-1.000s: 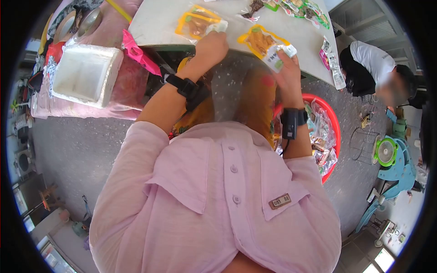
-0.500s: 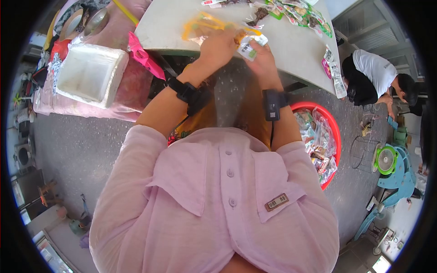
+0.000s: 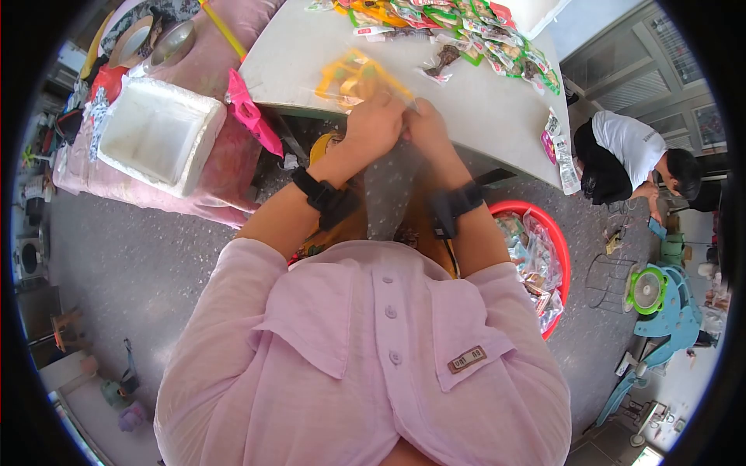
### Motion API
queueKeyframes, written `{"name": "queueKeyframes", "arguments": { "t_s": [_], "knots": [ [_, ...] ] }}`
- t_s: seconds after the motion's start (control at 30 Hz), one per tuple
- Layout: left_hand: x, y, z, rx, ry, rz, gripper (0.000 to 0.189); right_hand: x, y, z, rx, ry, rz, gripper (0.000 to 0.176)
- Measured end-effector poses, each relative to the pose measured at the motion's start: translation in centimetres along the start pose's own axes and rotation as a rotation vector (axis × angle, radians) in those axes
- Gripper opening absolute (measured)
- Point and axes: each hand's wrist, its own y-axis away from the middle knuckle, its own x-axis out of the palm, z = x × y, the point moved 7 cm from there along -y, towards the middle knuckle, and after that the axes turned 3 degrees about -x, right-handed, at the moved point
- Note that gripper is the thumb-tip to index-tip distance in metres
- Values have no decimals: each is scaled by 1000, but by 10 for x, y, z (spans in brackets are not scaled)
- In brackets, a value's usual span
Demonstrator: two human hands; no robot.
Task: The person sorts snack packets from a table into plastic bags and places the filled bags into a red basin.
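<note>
A clear plastic bag with yellow-orange edges (image 3: 353, 76) lies at the front edge of the white table, its near side reaching up to my fingers. My left hand (image 3: 374, 126) is closed on the near edge of the bag. Right beside it, my right hand (image 3: 427, 124) is closed, its fingertips pinched at the bag's right corner and touching the left hand. What sits between the fingertips is mostly hidden. A small packet with dark contents (image 3: 444, 60) lies on the table to the right of the bag.
Several green-edged snack packets (image 3: 497, 39) are heaped at the table's back right. A red tub (image 3: 563, 256) of packets stands on the floor to my right. A white foam box (image 3: 159, 136) and a pink bag (image 3: 250, 113) are at left. A person (image 3: 633, 151) bends over at far right.
My right hand has moved left and up against my left hand. The small white-and-green packet it held is out of sight. The view has shifted, showing more of the table's back.
</note>
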Motion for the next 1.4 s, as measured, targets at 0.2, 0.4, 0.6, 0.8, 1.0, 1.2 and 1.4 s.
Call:
{"name": "queueKeyframes", "arguments": {
  "t_s": [0.2, 0.4, 0.6, 0.8, 1.0, 1.2, 1.4],
  "knots": [
    [-3, -1, -1, 26, 0, -1, 6, 19, -32, -21, 11, -604, 114, 14],
    [6, 5, 8, 68, 33, -9, 9, 31, -38, -13, -181, -879, 122, 10],
    [-28, 24, -3, 163, -22, -78, 17, -3, -3, -5, -193, -572, 51, 9],
    [-18, 17, 19, 277, -19, -8, 18, -42, 9, -22, 108, -564, -220, 25],
    [-73, -30, 25, 138, 352, -7, 13, -79, 21, 63, -531, 238, -324, 42],
    [-111, -40, -36, 219, 395, 295, 12, -75, 57, 157, -792, 469, 141, 56],
    [-85, 0, -86, 21, 559, 468, 11, -64, 132, 131, -520, 598, 190, 20]
  ]
}}
